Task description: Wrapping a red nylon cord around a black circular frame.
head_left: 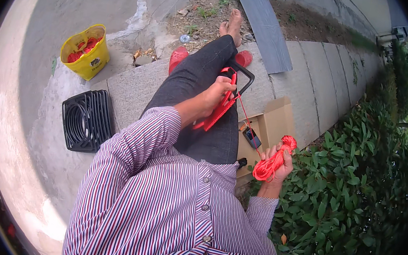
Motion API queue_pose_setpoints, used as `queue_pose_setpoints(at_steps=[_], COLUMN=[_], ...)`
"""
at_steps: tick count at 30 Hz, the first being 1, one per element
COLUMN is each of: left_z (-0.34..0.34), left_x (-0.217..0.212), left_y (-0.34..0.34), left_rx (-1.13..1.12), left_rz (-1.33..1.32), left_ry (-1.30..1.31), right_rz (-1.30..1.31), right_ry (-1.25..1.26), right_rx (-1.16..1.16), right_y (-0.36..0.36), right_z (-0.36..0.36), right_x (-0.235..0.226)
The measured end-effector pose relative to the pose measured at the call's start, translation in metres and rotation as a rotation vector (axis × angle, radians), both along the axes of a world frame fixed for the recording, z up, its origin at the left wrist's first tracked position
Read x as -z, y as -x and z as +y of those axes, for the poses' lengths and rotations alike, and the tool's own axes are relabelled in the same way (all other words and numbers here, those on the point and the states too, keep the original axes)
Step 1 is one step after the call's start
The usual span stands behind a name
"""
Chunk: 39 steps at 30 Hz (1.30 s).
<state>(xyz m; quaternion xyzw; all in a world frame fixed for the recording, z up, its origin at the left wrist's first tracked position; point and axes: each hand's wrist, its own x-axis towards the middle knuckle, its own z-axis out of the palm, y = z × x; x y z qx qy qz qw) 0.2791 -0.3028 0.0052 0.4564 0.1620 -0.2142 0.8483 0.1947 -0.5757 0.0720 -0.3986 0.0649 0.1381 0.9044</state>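
My left hand (215, 93) grips a red winding frame with a black handle (221, 110), held over my dark-trousered thigh (204, 69). My right hand (284, 169) is out to the right, closed around a loose bundle of red-orange cord (271, 160). A thin strand of the same cord (249, 124) runs from the frame down to the bundle. I sit on a stone ledge in a striped shirt.
An open cardboard box (278, 118) with a small dark device (251, 137) lies by my right leg. To my left are a black plastic grille (87, 119) and a yellow bucket (85, 54) of red cord. Red slippers (177, 57) lie ahead; a bush (354, 189) borders the right.
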Motion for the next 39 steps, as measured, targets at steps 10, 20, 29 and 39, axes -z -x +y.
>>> queue_pose_setpoints(at_steps=[10,20,29,39], left_z=[0.01,0.006,-0.001,-0.003], left_x=[-0.007,-0.016,-0.002,-0.009], left_y=[-0.013,-0.001,-0.001,-0.006], left_rx=[-0.144,-0.13,-0.093,-0.109], left_rz=[-0.017,0.016,0.021,0.093], left_ry=[0.09,0.214,0.126,0.087], right_rz=[0.009,0.086,0.064,0.056], right_ry=[0.344,0.439,0.456,0.518], right_rx=[-0.229,-0.316,-0.196,-0.169], right_y=[-0.076,-0.084,-0.075,-0.058], right_z=[0.101,0.114,0.126,0.1], right_x=[0.018,0.026,0.034,0.016])
